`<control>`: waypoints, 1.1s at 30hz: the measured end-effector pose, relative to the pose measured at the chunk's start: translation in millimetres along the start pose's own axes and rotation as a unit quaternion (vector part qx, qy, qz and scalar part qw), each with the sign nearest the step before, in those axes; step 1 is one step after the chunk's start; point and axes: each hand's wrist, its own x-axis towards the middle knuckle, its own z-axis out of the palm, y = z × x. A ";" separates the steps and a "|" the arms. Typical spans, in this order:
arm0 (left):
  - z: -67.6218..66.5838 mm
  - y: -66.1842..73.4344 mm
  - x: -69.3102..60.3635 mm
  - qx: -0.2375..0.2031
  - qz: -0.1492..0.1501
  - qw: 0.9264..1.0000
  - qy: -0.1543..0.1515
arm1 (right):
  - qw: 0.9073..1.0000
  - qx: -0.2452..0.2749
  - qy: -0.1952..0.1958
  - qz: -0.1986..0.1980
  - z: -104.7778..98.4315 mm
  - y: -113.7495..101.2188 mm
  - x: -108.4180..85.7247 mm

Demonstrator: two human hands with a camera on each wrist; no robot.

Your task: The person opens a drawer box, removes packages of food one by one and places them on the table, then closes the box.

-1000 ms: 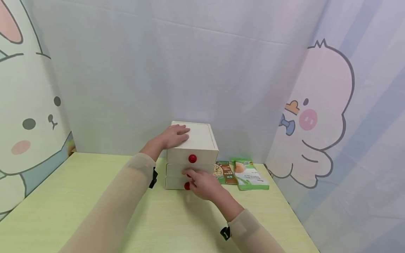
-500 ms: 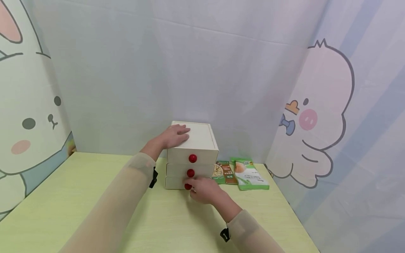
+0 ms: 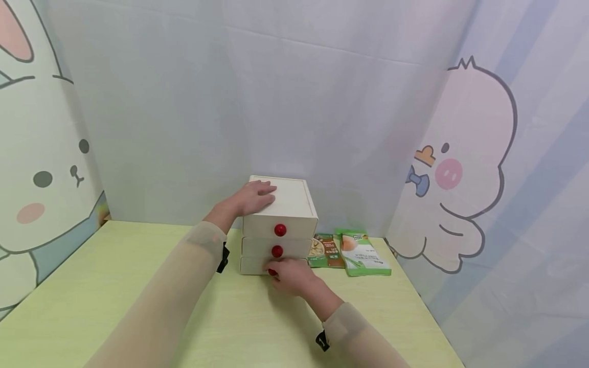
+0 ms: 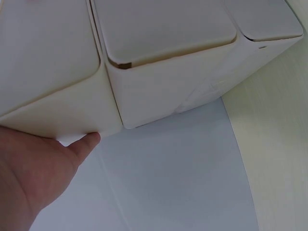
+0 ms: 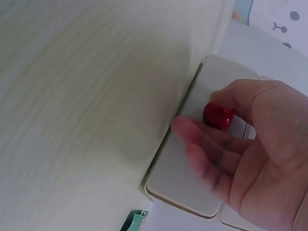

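A white cabinet with three stacked drawers, each with a red knob, stands against the backdrop. My left hand rests on the left part of its top, fingers extended; in the left wrist view that hand lies along the cabinet's edge. At the bottom drawer, my right hand has its fingers around the lowest red knob. The right wrist view shows this knob between the bent fingers of the right hand. All three drawers look closed.
Right of the cabinet, a brown and green packet lies beside a green and white packet on the pale yellow-green table. A grey curtain hangs behind, with cartoon figures at both sides.
My right hand has moved down from the middle drawer's knob to the bottom one, uncovering the middle knob, and shifted slightly left. My left hand has stayed on the top.
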 end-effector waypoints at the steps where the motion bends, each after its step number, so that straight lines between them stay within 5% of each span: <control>1: 0.3 -0.2 0.0 0.000 0.001 1.000 0.000 | 1.000 -0.002 0.000 0.002 0.7 -0.8 0.3; 17: -0.3 1.7 -1.0 0.008 0.000 1.000 -0.005 | 0.999 -0.025 0.041 0.006 4.4 -4.9 2.5; 33: 0.2 4.0 -1.3 0.001 -0.007 1.000 -0.003 | 0.999 -0.018 0.030 -0.003 0.5 -6.1 2.1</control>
